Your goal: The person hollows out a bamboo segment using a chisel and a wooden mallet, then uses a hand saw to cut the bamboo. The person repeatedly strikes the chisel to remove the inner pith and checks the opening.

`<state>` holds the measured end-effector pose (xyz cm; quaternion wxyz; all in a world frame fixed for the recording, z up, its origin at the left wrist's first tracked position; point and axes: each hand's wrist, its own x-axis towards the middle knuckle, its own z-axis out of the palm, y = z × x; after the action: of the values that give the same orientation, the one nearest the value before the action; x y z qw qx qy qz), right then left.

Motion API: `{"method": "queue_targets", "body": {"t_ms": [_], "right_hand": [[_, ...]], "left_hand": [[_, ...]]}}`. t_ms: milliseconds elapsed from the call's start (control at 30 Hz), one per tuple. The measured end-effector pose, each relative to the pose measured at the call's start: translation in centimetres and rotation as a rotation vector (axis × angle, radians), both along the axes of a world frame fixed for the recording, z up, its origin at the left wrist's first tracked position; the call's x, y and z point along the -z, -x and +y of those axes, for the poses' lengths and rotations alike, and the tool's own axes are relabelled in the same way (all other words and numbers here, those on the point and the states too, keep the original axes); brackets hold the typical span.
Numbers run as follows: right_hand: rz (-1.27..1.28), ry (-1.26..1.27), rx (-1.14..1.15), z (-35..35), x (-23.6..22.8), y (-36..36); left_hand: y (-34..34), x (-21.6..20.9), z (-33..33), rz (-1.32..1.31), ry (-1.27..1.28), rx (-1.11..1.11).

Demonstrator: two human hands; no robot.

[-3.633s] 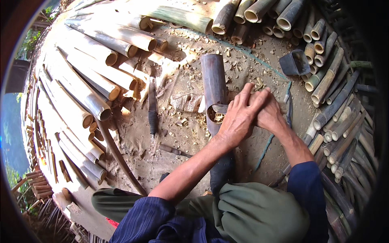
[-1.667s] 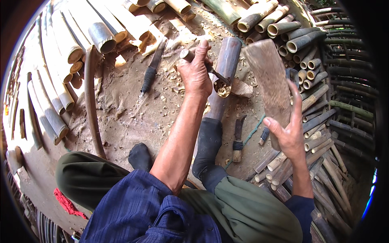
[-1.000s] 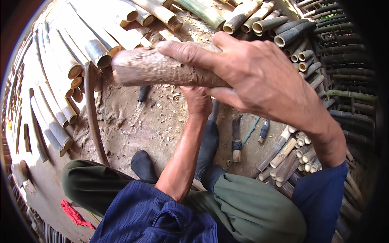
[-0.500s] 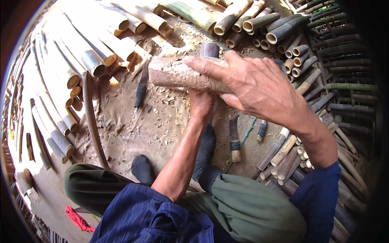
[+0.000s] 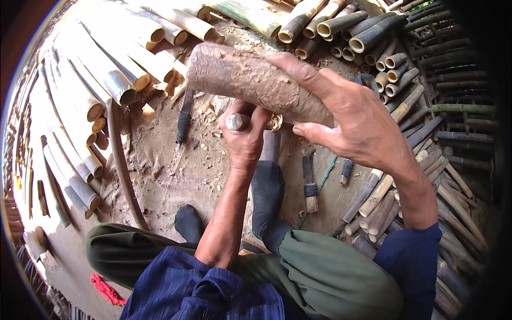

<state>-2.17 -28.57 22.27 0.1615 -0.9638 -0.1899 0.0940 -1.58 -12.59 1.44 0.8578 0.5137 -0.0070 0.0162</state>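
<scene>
My right hand [image 5: 354,114] grips a short, thick wooden billet [image 5: 245,77] with a rough, scarred surface. Its fingers lie along the top and the thumb sits underneath. The billet's left end points up and away. Just below it, my left hand [image 5: 242,138] is closed round a rod-like handle [image 5: 238,122] with a rounded grey end facing me; whatever lies at its other end is hidden. Beside that hand shows a bamboo tube [image 5: 271,145] with a pale, cut rim, running down to my dark-socked foot [image 5: 268,192]. The billet covers part of this area.
Cut bamboo tubes [image 5: 120,80] lie stacked at left, with more bamboo [image 5: 373,34] at far right. A knife with a wrapped handle [image 5: 184,120] lies on the dirt floor. Another wrapped-handle blade [image 5: 310,181] lies near a green cord [image 5: 327,172]. A curved pole [image 5: 121,160] leans at left.
The billet has tilted, its left end rising. My left hand has shifted left, so the handle's end now shows. The bamboo end seen beyond the billet is now out of sight there.
</scene>
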Motion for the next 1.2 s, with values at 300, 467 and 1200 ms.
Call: {"method": "queue_targets", "body": {"t_ms": [300, 467, 1200], "right_hand": [[0.100, 0.073, 0.016, 0.8, 0.6, 0.0], [0.060, 0.075, -0.002, 0.3, 1.3, 0.1], [0.015, 0.165, -0.334, 3.3, 0.6, -2.2]], "left_hand": [[0.2, 1.7, -0.3, 0.051, 0.031, 0.089], [0.9, 0.8, 0.7, -0.004, -0.156, 0.141], [0.6, 5.6, -1.0, 0.091, 0.419, 0.059]]}}
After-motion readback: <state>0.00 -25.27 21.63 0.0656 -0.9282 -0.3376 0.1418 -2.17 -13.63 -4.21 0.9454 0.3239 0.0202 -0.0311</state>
